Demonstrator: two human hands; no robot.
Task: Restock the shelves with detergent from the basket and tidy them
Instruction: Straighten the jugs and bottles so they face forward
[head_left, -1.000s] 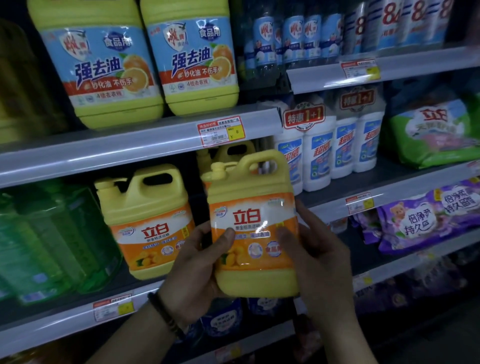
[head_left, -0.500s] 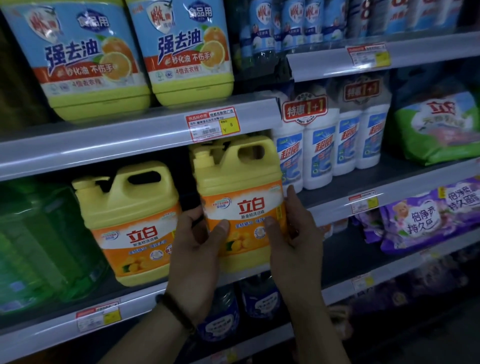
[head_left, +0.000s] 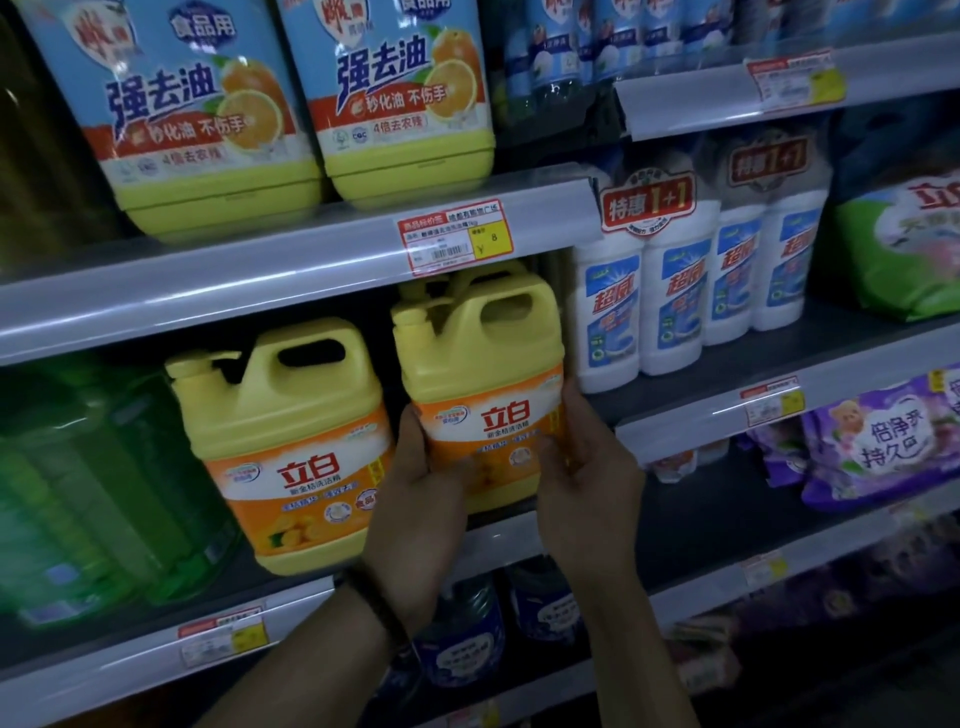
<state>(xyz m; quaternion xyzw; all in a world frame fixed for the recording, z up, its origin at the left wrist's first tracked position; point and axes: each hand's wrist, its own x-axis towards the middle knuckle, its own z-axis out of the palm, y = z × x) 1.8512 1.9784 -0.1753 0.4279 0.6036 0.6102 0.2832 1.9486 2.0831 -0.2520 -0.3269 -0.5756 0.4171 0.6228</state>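
A yellow detergent jug with an orange label (head_left: 483, 374) stands upright on the middle shelf (head_left: 498, 535), just under the shelf above. My left hand (head_left: 415, 504) grips its lower left side and my right hand (head_left: 587, 478) grips its lower right side, thumbs across the label. A matching yellow jug (head_left: 285, 441) stands to its left, apart from my hands. Another yellow jug behind the held one shows only its top (head_left: 467, 278). The basket is out of view.
Green jugs (head_left: 88, 493) fill the left of the middle shelf. White bottle packs (head_left: 670, 301) stand right of the held jug. Large yellow jugs (head_left: 405, 104) sit on the upper shelf, purple pouches (head_left: 883, 441) and a green bag (head_left: 904, 244) at right, dark blue bottles (head_left: 467, 634) below.
Both hands have carried the yellow jug up and back from in front of the shelf onto the middle shelf, beside the other yellow jug. My view has moved closer and lower.
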